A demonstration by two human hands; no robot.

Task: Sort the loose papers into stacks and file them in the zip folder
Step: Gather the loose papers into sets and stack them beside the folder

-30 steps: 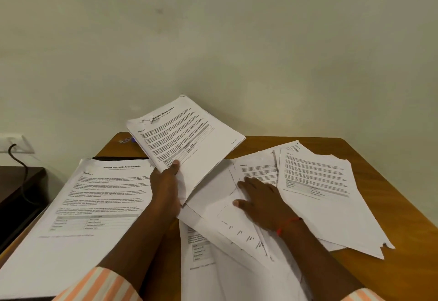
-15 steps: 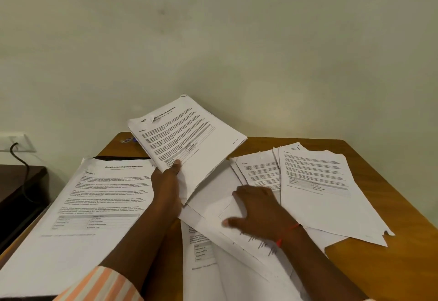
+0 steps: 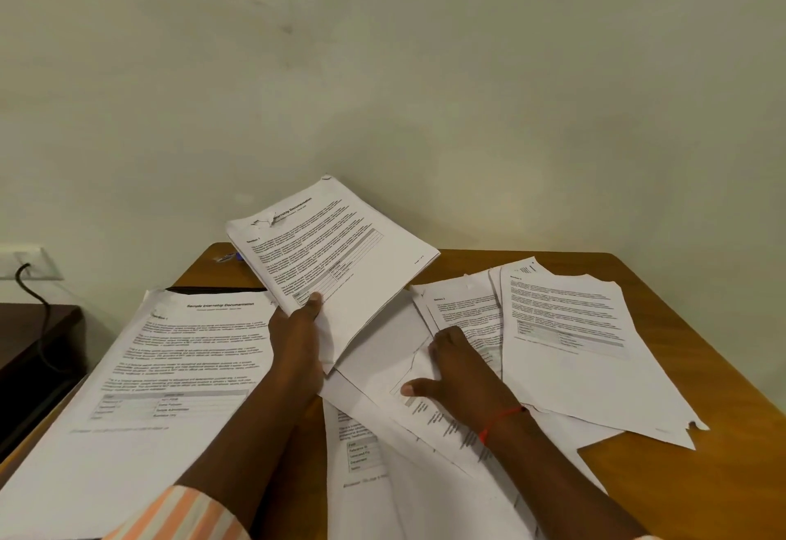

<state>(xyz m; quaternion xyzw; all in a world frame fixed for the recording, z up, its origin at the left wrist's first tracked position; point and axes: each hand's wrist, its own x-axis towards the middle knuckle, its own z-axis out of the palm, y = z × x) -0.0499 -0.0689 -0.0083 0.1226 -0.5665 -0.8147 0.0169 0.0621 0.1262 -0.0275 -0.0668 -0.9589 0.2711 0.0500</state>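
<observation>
Left hand [image 3: 297, 339] pinches a white printed paper bundle [image 3: 340, 250]. Right hand [image 3: 463, 378] lies flat on loose white sheets [image 3: 561, 327]; slide one out slowly.

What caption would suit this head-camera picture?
Left hand holds a raised paper stack while right hand rests on loose sheets on a wooden table.

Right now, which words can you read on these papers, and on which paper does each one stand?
"Sample Internship Documentation": heading of the left stack.
"ernship Documentation": heading of the held stack, its start lost at a tear.
"Section 1": held stack, under its heading.
"Reference ID", "Department": faint, in the table on the near sheet.
Right sheets and all small print: too small or blurred to read.
</observation>
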